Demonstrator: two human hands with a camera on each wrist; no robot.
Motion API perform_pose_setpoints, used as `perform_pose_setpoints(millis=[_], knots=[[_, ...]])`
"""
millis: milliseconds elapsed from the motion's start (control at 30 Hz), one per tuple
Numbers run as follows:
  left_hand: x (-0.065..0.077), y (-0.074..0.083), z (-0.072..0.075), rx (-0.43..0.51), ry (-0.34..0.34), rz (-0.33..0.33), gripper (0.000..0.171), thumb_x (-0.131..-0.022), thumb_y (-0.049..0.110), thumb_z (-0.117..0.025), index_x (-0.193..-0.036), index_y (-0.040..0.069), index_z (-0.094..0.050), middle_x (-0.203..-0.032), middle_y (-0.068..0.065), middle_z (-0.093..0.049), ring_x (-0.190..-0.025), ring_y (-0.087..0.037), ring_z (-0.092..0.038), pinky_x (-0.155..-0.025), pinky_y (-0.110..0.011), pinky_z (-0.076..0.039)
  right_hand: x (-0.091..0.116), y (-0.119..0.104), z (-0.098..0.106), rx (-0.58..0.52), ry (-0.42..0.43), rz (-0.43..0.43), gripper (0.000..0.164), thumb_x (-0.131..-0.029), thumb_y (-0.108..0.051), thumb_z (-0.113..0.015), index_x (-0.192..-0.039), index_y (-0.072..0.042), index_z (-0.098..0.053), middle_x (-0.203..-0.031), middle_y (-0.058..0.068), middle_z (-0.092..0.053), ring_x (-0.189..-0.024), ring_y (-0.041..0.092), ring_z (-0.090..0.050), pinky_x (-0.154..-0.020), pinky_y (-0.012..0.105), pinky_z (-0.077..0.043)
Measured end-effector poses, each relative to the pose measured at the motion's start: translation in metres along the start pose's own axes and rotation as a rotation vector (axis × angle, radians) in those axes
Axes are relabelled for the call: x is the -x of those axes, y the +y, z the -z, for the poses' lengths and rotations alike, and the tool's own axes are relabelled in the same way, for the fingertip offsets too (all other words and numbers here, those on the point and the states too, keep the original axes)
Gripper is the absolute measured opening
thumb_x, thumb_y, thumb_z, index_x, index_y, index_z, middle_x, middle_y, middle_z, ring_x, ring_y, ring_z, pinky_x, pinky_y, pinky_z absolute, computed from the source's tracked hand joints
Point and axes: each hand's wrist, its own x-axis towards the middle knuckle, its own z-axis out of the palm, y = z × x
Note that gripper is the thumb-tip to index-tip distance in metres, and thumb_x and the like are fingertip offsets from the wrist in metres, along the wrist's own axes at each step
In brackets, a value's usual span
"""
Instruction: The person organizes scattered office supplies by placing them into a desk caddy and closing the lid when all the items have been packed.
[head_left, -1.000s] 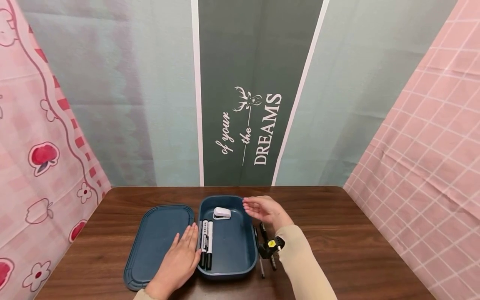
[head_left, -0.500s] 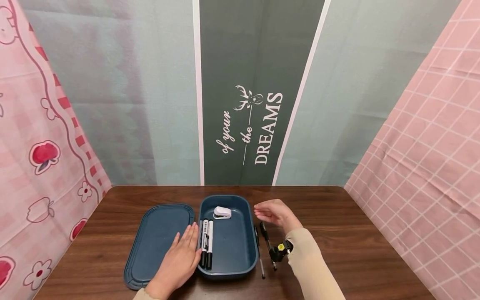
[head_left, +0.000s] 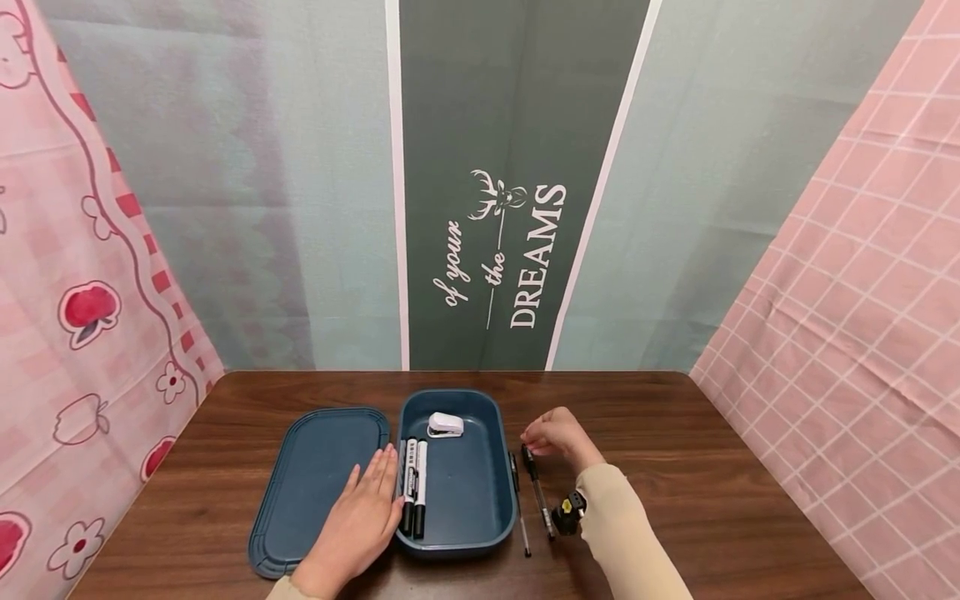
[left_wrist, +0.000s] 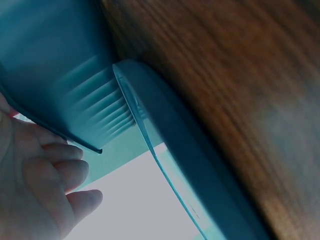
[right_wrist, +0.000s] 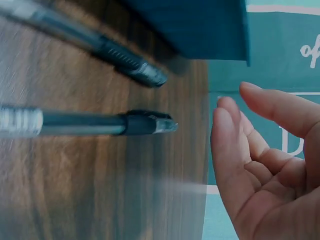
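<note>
"Right hand (head_left: 561,437): loosely curved, thumb and fingers apart, empty?"

"Yes, near the outer pen (head_left: 540,496); contact's hard to judge. That pen lies on the surface (head_left: 675,500) beside the inner pen (head_left: 521,508), near the blue box (head_left: 465,492)."

"Risk?"

"Pinching only its end could swivel it."

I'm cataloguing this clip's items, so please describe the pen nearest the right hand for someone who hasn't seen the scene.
On the brown table stands an open blue box. On the wood outside its right side lie an inner pen and an outer pen. Yours is the outer one, its clip end closest to the right hand and its body farther from the box.
</note>
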Motion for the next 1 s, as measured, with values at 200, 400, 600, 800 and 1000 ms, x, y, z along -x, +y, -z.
perform_pose_setpoints(millis=[200, 400, 600, 800, 1000], knots=[[0.000, 0.000, 0.000, -0.001, -0.007, 0.001, 0.055, -0.095, 0.022, -0.053, -0.139, -0.008, -0.040, -0.145, -0.021, -0.037, -0.135, -0.033, -0.033, -0.106, -0.054, -0.027, 0.001, 0.006, -0.005, 0.289, 0.111, 0.045, 0.017, -0.075, 0.006, -0.064, -0.059, 0.003, -0.064, -0.056, 0.007, -0.061, -0.047, 0.011, -0.054, -0.048, 0.028, -0.052], [-0.001, 0.000, 0.000, -0.002, -0.006, 0.003, 0.055, -0.095, 0.022, -0.053, -0.139, -0.009, -0.040, -0.145, -0.021, -0.037, -0.135, -0.033, -0.033, -0.106, -0.054, -0.028, 0.004, 0.010, -0.011, 0.568, 0.147, 0.095, 0.037, -0.073, 0.003, -0.066, -0.044, -0.009, -0.047, -0.042, 0.000, -0.049, -0.041, 0.012, -0.048, -0.043, 0.026, -0.045], [0.000, 0.001, 0.000, -0.007, -0.007, 0.000, 0.056, -0.095, 0.022, -0.053, -0.139, -0.009, -0.039, -0.145, -0.021, -0.037, -0.135, -0.033, -0.033, -0.106, -0.053, -0.028, 0.005, 0.013, -0.020, 0.663, 0.164, 0.085, 0.034, -0.071, -0.007, -0.078, -0.052, -0.009, -0.050, -0.044, 0.002, -0.046, -0.040, 0.014, -0.045, -0.042, 0.027, -0.037], [0.001, 0.002, 0.001, -0.012, -0.002, -0.010, 0.055, -0.095, 0.022, -0.053, -0.139, -0.009, -0.040, -0.145, -0.021, -0.038, -0.135, -0.033, -0.034, -0.106, -0.053, -0.029, 0.003, 0.017, -0.026, 0.722, 0.187, 0.061, 0.034, -0.071, -0.012, -0.081, -0.057, -0.009, -0.050, -0.053, 0.003, -0.046, -0.049, 0.017, -0.044, -0.044, 0.029, -0.035], [0.000, 0.001, 0.002, -0.029, 0.015, -0.019, 0.055, -0.094, 0.021, -0.054, -0.138, -0.009, -0.040, -0.144, -0.022, -0.038, -0.134, -0.033, -0.034, -0.105, -0.053, -0.029, 0.002, 0.016, -0.027, 0.715, 0.181, 0.050, 0.028, -0.071, -0.008, -0.079, -0.059, -0.007, -0.054, -0.055, 0.005, -0.047, -0.050, 0.018, -0.044, -0.045, 0.030, -0.037]])
